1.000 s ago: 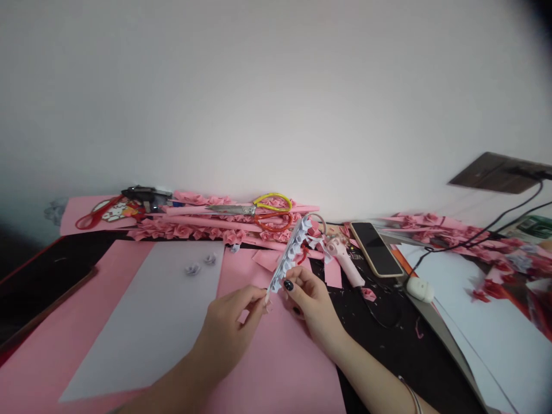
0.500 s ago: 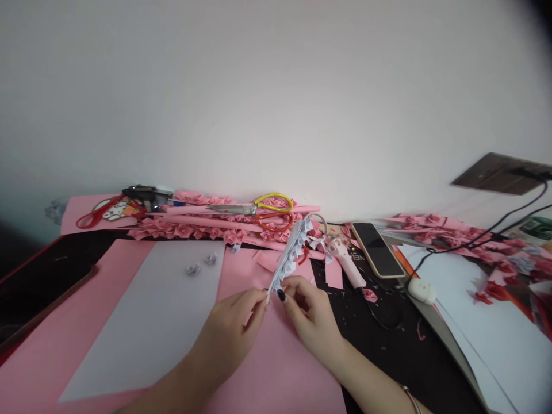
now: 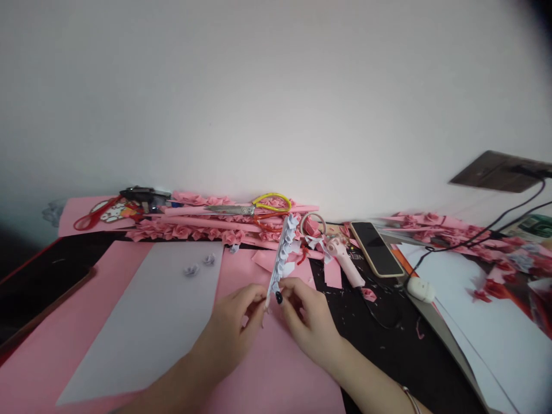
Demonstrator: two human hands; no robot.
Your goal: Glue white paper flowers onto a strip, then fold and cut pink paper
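Over the pink sheet (image 3: 280, 368) on the desk, I have the stick of white paper flowers (image 3: 282, 256) held up at a slant, top leaning away toward the wall. My left hand (image 3: 233, 319) pinches its lower end, thumb and forefinger brought together on it. My right hand (image 3: 313, 322) is curled beside it, thumb and forefinger nearly together at the lowest flowers; from this far off I cannot tell whether they grip one or only touch it. White flowers run in a row along most of the stick's length, so I judge this one well along. The bottom stretch is behind my fingers, so I cannot say whether it is finished. Two loose flowers (image 3: 192, 269) lie just beside each other on the white sheet (image 3: 138, 322) to the left, not fixed to anything I can see; whether they belong on this stick, I cannot tell. Behind, near the wall, a pile of pink flower stems (image 3: 185, 230) lies already made up, with the scissors (image 3: 233, 210) resting on top
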